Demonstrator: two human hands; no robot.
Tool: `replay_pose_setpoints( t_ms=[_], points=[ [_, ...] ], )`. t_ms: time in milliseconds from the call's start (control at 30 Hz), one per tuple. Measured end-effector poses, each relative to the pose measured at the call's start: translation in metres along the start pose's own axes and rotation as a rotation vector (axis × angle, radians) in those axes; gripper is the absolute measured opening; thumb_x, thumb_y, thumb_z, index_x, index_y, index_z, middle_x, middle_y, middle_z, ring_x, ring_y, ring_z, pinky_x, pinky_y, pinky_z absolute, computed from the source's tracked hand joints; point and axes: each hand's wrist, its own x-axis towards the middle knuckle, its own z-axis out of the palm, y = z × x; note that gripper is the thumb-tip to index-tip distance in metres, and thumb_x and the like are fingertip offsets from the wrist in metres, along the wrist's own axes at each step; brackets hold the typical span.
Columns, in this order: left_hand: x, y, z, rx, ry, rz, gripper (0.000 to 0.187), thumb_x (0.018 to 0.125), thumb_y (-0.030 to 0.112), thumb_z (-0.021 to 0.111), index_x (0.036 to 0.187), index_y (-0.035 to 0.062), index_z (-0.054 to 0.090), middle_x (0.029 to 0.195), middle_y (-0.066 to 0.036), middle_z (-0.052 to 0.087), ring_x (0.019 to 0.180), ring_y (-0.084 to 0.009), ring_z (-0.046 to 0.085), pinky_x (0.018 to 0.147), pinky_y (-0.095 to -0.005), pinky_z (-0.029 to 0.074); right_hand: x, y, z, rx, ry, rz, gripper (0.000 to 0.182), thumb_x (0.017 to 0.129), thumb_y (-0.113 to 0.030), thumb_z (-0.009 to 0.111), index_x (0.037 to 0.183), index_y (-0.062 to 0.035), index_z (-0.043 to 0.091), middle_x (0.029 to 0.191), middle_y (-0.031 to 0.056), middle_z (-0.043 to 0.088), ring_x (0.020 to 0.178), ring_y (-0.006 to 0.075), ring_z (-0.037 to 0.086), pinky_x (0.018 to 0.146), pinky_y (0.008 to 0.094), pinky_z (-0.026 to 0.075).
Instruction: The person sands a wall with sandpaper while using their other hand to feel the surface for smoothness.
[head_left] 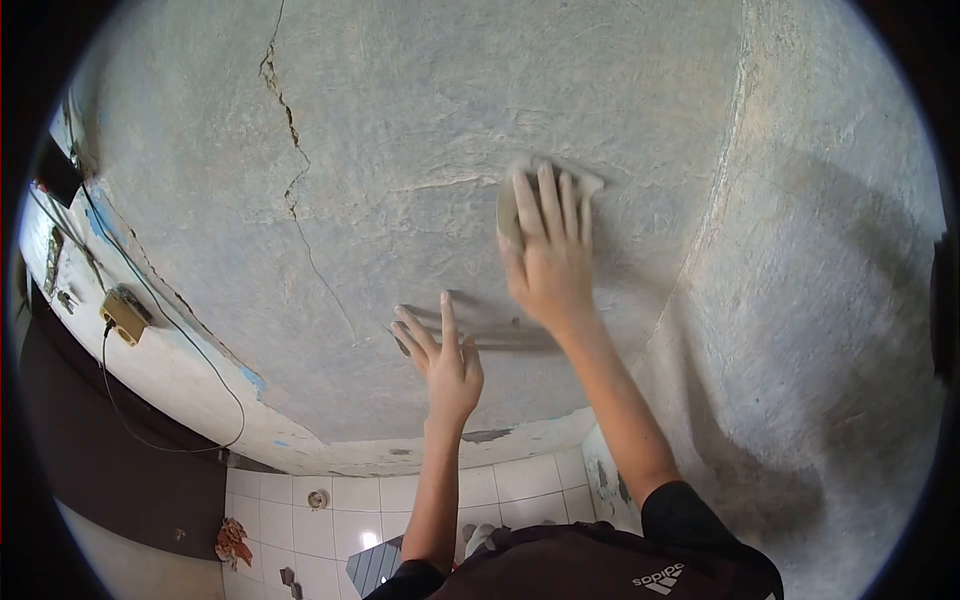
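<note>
My right hand (pixel 553 250) is pressed flat over a piece of sandpaper (pixel 508 215) on the rough grey plaster wall (pixel 400 120). The sandpaper's greenish edge curls out beside the index finger, and a pale corner shows past the little finger; the palm hides the rest. Lower and to the left, my left hand (pixel 447 370) is spread with its fingertips at the wall, its shadow falling to the right. A small dark patch shows below its outer fingers.
A long crack (pixel 290 130) runs down the wall on the left. Near the left edge hang cables and a power socket box (pixel 125 315). A wall corner (pixel 715 200) rises at right. Below lie white floor tiles (pixel 355 493), a crumpled reddish-brown thing (pixel 232 541) and a grey slatted object (pixel 373 570).
</note>
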Motion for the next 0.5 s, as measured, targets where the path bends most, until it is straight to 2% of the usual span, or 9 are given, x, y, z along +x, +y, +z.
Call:
replay_pose_setpoints(
  t_ms=[33, 167, 233, 367, 433, 500],
  points=[
    [-0.002, -0.002, 0.001, 0.058, -0.014, -0.012, 0.070, 0.100, 0.010, 0.054, 0.163, 0.0211, 0.026, 0.165, -0.033, -0.013, 0.149, -0.0588, -0.012, 0.119, -0.0667, 0.008, -0.024, -0.006, 0.011, 0.000, -0.035, 0.062, 0.067, 0.097, -0.026, 0.054, 0.159, -0.0110, 0.034, 0.162, 0.0177, 0.035, 0.150, 0.0418, 0.029, 0.121, 0.0623, 0.018],
    [-0.005, -0.007, -0.004, 0.059, -0.013, -0.018, 0.067, 0.100, 0.007, 0.052, 0.162, 0.0216, 0.030, 0.166, -0.032, -0.007, 0.151, -0.0570, -0.007, 0.120, -0.0625, 0.012, -0.095, -0.014, 0.033, 0.011, -0.156, 0.154, 0.071, 0.095, -0.026, 0.056, 0.160, -0.0107, 0.032, 0.164, 0.0186, 0.032, 0.150, 0.0418, 0.028, 0.122, 0.0615, 0.017],
    [-0.006, -0.010, -0.010, 0.081, -0.038, -0.003, 0.064, 0.100, 0.006, 0.048, 0.161, 0.0219, 0.033, 0.166, -0.034, -0.001, 0.151, -0.0583, -0.004, 0.118, -0.0646, 0.014, -0.059, -0.003, 0.011, 0.008, -0.139, 0.127, 0.071, 0.096, -0.027, 0.056, 0.160, -0.0105, 0.032, 0.163, 0.0188, 0.032, 0.150, 0.0419, 0.029, 0.122, 0.0615, 0.017],
    [-0.007, -0.013, -0.009, 0.075, -0.040, -0.003, 0.064, 0.101, 0.007, 0.049, 0.161, 0.0220, 0.033, 0.166, -0.034, -0.001, 0.151, -0.0582, -0.003, 0.118, -0.0647, 0.015, 0.009, 0.034, -0.021, -0.051, -0.015, 0.053, 0.069, 0.097, -0.027, 0.054, 0.160, -0.0101, 0.032, 0.163, 0.0193, 0.033, 0.149, 0.0423, 0.030, 0.121, 0.0615, 0.018],
    [-0.006, -0.007, -0.006, 0.072, -0.030, -0.017, 0.067, 0.100, 0.007, 0.050, 0.162, 0.0209, 0.030, 0.166, -0.032, -0.004, 0.152, -0.0557, -0.005, 0.120, -0.0629, 0.014, 0.005, 0.033, -0.017, -0.085, 0.010, 0.078, 0.069, 0.098, -0.029, 0.054, 0.160, -0.0098, 0.031, 0.163, 0.0205, 0.033, 0.149, 0.0440, 0.029, 0.121, 0.0623, 0.017],
    [-0.007, 0.000, 0.000, 0.070, -0.021, -0.030, 0.069, 0.099, 0.006, 0.052, 0.162, 0.0198, 0.028, 0.167, -0.030, -0.007, 0.153, -0.0532, -0.006, 0.121, -0.0611, 0.012, -0.043, 0.013, 0.002, -0.047, -0.055, 0.132, 0.070, 0.098, -0.030, 0.054, 0.160, -0.0095, 0.031, 0.162, 0.0209, 0.033, 0.150, 0.0443, 0.028, 0.121, 0.0625, 0.017]
  ],
)
